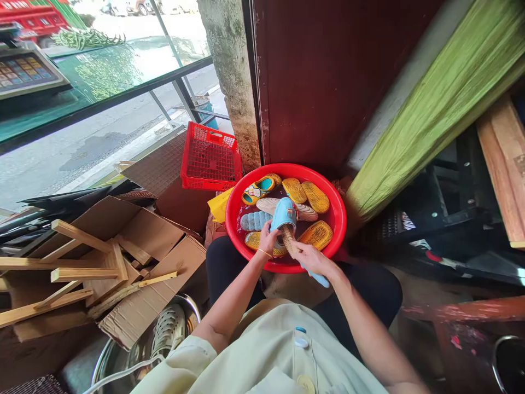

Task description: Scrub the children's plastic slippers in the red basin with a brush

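A red basin [339,210] between my knees holds several shoes in a little water. Over its middle, my left hand [268,241] grips a light blue shoe [284,212] by its edge, with the opening toward me. Closed round a brush [291,241], my right hand [314,258] has the bristly head at the shoe's opening; the blue handle end sticks out below the hand. Yellow-soled shoes [315,197] lie sole up at the right side of the basin. A yellow and teal clog [260,189] rests at the back left, and a ridged blue shoe [254,221] lies at the left.
Behind the basin at left stands a red crate [211,158]. Cardboard [159,279] and a wooden stool [86,273] fill the left side. A metal bowl [192,307] with a pale shoe [169,331] is near my left elbow. Green cloth [426,120] hangs at right.
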Tool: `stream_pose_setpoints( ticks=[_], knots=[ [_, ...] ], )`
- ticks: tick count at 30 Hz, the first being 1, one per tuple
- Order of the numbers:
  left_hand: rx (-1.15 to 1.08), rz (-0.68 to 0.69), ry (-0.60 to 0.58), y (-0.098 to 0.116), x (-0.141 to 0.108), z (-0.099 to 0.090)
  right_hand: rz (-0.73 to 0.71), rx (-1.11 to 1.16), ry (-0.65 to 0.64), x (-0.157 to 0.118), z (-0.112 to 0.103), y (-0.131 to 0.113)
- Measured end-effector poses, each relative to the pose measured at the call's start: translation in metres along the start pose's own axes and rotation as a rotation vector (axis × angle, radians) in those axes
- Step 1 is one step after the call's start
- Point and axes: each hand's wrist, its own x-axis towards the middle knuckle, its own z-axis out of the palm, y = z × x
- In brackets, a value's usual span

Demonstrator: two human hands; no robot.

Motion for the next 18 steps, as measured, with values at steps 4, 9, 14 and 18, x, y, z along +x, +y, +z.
stream_pose_setpoints(
  ticks=[4, 9, 14, 18],
  knots=[
    [-0.048, 0.154, 0.048, 0.009, 0.014, -0.001, 0.011, 0.011, -0.059, -0.015, -0.003, 0.006],
    [0.043, 0.247, 0.011, 0.015, 0.004, 0.011, 0.036, -0.019, 0.181, 0.019, 0.006, -0.004],
    [0.088, 0.317, 0.033, 0.009, -0.011, 0.024, 0.011, 0.108, 0.276, 0.041, 0.015, -0.013],
    [0.057, 0.341, 0.074, 0.024, -0.001, 0.014, 0.024, 0.093, 0.044, 0.010, 0.009, 0.000]
  ],
)
